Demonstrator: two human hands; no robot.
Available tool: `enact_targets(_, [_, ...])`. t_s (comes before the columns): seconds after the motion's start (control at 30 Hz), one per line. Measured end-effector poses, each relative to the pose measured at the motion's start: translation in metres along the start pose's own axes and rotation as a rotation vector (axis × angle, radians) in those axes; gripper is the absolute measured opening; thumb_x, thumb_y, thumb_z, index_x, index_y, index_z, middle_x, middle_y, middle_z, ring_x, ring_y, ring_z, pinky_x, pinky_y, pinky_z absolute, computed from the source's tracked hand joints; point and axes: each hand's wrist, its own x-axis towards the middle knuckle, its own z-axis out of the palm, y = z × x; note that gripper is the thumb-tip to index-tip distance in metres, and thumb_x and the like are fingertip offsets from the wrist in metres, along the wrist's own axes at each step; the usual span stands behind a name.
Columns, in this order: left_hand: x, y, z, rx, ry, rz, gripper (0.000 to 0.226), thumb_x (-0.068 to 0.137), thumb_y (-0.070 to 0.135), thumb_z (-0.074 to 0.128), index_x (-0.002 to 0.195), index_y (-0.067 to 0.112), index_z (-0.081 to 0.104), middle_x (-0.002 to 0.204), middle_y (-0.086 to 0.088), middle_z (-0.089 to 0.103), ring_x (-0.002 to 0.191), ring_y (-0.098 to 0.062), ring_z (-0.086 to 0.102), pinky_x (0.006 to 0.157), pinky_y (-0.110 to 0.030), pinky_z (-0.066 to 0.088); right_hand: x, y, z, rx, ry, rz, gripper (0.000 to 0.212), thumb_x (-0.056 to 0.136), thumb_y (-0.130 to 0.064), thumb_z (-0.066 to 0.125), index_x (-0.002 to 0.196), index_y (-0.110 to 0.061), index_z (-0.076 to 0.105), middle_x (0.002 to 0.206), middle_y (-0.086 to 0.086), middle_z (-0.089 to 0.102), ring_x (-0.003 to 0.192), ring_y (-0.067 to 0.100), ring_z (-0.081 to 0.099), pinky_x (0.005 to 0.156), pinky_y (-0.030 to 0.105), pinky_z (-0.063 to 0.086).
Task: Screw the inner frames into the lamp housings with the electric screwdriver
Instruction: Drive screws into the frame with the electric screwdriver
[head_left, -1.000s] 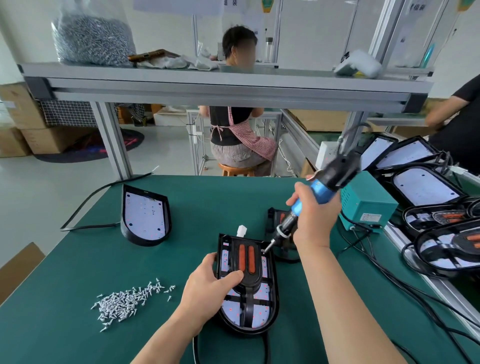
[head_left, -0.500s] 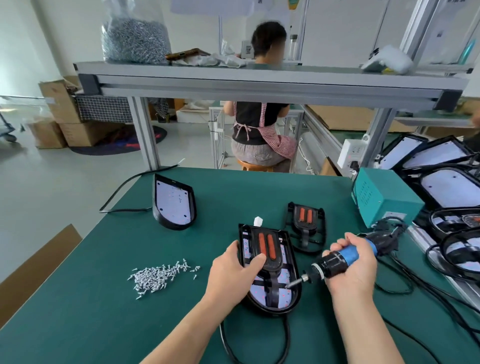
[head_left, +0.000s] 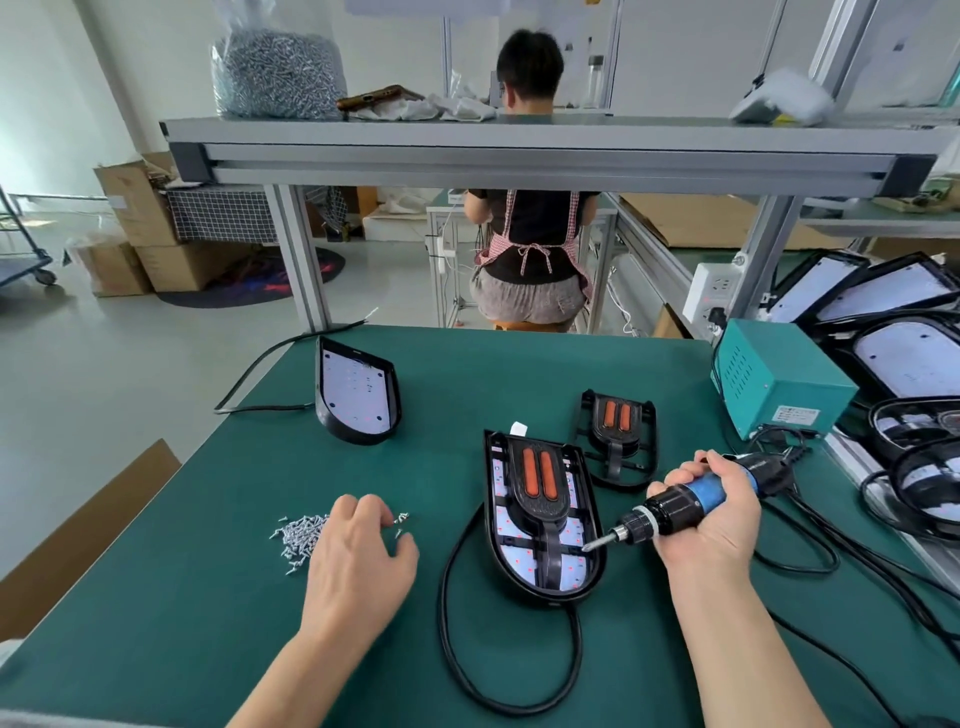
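Two hands work the near edge of the green bench (head_left: 208, 597). L hand (head_left: 358, 561) has quit the lamp housing (head_left: 550, 597) & dropped onto the loose screws (head_left: 301, 535) front-left, fingers bent down into the pile; can't tell if one's pinched yet. R hand (head_left: 711, 525) is wrapped round the electric screwdriver (head_left: 691, 501), bit pointing at the housing's right rim, mid-bench, inner frame (head_left: 537, 483) seated inside. Prob fetching the next screw, so fastening isn't done. Further back: spare frame (head_left: 618, 436), 2nd housing (head_left: 356, 397) nr far-left edge.

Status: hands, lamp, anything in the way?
Left hand over the screws, grip unclear. Right hand grips screwdriver, bit at lamp edge. Cord loops beside lamp, not blocking.
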Motion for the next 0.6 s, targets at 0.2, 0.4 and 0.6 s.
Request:
enact_targets(0.2, [0.002, -0.003, 0.001, 0.108, 0.017, 0.082, 0.007, 0.096, 0.020, 0.063, 0.094, 0.014, 0.062, 0.092, 0.005, 0.048, 0.079, -0.020, 0.047, 0.069, -0.031, 0.033, -0.001, 0.000, 0.000, 0.005, -0.004, 0.006, 0.010, 0.093, -0.020, 0.059, 0.084, -0.019, 0.055, 0.070, -0.009, 0.052, 0.053, 0.006, 0.051, 0.053, 0.021, 0.038])
enact_targets(0.4, [0.000, 0.002, 0.001, 0.114, 0.010, 0.157, 0.014, 0.101, 0.017, 0.054, 0.088, 0.013, 0.052, 0.089, 0.002, 0.048, 0.077, -0.023, 0.048, 0.070, -0.034, 0.036, -0.003, 0.002, 0.000, 0.020, 0.007, 0.001, 0.010, 0.093, -0.020, 0.060, 0.085, -0.019, 0.054, 0.069, -0.009, 0.053, 0.052, 0.007, 0.052, 0.057, 0.022, 0.038])
enact_targets(0.6, [-0.022, 0.036, -0.008, -0.364, -0.045, 0.200, 0.025, 0.095, 0.006, 0.062, 0.080, 0.023, 0.051, 0.069, 0.002, 0.064, 0.067, -0.013, 0.065, 0.063, -0.024, 0.051, -0.014, 0.001, 0.009, 0.054, 0.066, -0.016, 0.013, 0.092, -0.017, 0.063, 0.083, -0.019, 0.053, 0.069, -0.008, 0.054, 0.053, 0.009, 0.053, 0.065, 0.022, 0.039])
